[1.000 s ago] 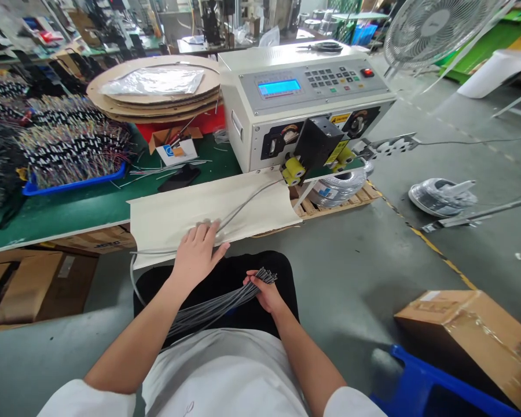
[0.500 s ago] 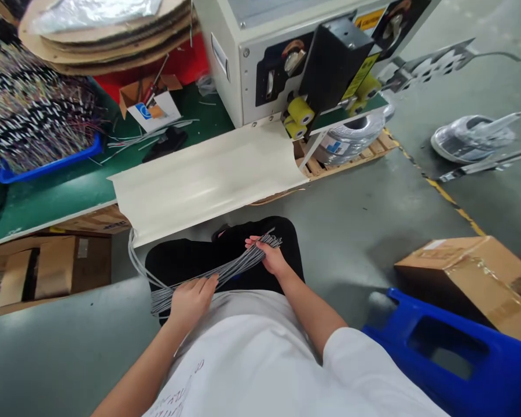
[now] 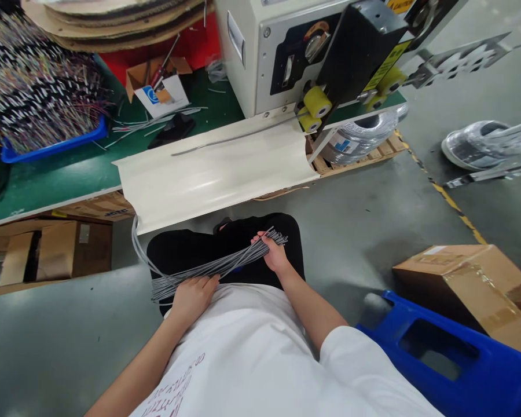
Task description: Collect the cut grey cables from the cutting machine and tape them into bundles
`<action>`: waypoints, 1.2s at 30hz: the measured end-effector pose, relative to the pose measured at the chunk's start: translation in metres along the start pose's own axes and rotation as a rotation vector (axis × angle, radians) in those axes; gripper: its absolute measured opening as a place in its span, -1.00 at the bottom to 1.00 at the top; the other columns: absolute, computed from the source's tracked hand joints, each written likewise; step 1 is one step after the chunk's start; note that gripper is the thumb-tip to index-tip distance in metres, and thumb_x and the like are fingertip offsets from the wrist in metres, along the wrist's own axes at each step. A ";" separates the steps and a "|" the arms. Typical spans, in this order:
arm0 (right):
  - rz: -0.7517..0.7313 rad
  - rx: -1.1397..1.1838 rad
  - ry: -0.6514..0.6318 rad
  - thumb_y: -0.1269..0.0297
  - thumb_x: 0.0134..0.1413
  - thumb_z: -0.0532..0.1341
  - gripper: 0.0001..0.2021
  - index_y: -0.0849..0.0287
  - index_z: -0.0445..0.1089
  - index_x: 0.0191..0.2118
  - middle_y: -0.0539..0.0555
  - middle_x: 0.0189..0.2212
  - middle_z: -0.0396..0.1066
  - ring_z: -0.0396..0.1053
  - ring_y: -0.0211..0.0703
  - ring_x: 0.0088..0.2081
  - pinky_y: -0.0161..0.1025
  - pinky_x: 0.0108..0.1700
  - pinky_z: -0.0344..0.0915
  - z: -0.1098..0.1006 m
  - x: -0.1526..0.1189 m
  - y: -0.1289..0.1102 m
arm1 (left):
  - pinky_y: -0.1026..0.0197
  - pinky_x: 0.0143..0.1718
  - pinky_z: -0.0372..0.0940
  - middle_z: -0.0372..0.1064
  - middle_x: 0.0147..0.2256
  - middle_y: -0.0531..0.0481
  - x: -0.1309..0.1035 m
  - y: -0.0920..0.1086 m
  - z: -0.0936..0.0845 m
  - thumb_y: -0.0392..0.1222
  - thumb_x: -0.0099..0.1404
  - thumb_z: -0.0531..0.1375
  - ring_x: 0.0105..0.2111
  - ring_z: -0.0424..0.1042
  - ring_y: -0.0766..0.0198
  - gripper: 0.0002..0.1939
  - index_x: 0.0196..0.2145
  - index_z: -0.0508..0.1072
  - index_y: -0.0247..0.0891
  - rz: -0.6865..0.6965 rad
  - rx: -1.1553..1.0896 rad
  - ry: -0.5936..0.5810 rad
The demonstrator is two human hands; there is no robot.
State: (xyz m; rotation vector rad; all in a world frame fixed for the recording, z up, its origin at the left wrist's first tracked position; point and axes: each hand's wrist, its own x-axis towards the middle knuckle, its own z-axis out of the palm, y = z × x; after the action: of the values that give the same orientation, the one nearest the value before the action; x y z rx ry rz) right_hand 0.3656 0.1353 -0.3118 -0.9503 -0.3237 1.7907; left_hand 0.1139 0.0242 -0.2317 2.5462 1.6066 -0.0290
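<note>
Across my lap lies a bundle of cut grey cables [image 3: 238, 259]. My right hand [image 3: 274, 252] is closed around its right end, thumb on top. Toward the bundle's left part, my left hand [image 3: 195, 296] is curled over the near side, holding it against my lap; its fingertips are partly hidden. Several longer grey cables [image 3: 139, 249] loop from the bundle's left end up to the edge of the cream metal chute [image 3: 200, 191]. A single grey cable [image 3: 238, 135] runs along the chute from the yellow rollers [image 3: 315, 104] of the machine [image 3: 269, 58].
A blue tray [image 3: 56, 143] full of cut wires stands on the green bench [image 3: 30, 194], near a small box of tools [image 3: 165, 95]. Cardboard boxes [image 3: 464, 278] and a blue stool [image 3: 495, 353] are at my right. Wrapped cable coils [image 3: 360, 139] sit beyond the machine.
A grey cable now extends from the rollers over the chute, where none lay before. The view has shifted slightly. Both hands stay on the bundle, whose cables look a little more spread.
</note>
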 end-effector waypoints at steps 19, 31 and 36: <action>-0.017 0.006 -0.008 0.27 -0.04 0.39 -0.83 0.09 0.49 -0.26 -0.02 -0.42 0.51 0.49 -0.10 -0.27 -0.05 -0.06 0.39 -0.004 0.007 0.001 | 0.14 -0.23 0.32 0.41 -0.18 -0.11 -0.064 -0.102 -0.022 0.09 0.43 -0.11 -0.09 0.38 0.08 -0.55 -0.08 0.46 -0.18 -0.518 -0.094 -0.158; -0.015 -0.042 -0.148 0.27 -0.04 0.35 -0.90 0.05 0.43 -0.36 -0.11 -0.58 0.28 0.38 -0.19 -0.41 -0.11 -0.16 0.33 -0.009 -0.003 0.000 | 0.24 -0.07 0.26 0.53 -0.17 0.00 0.149 -0.044 0.024 0.17 0.42 -0.22 -0.17 0.46 0.26 -0.41 -0.09 0.53 -0.10 0.131 -0.537 -0.517; -0.066 -0.025 -0.079 0.24 -0.05 0.34 -0.90 0.04 0.40 -0.39 -0.12 -0.60 0.19 0.29 -0.23 -0.44 -0.14 -0.20 0.29 -0.015 -0.010 -0.004 | 0.22 -0.23 0.23 0.52 -0.34 -0.08 0.121 -0.086 0.006 0.27 0.36 -0.16 -0.32 0.45 0.21 -0.37 -0.32 0.54 -0.19 0.016 -0.423 -0.497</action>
State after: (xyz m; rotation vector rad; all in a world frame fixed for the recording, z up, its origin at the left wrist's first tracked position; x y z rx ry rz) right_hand 0.3805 0.1255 -0.3147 -0.8779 -0.4242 1.7703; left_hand 0.0895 0.1687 -0.2570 2.0236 1.2424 -0.2669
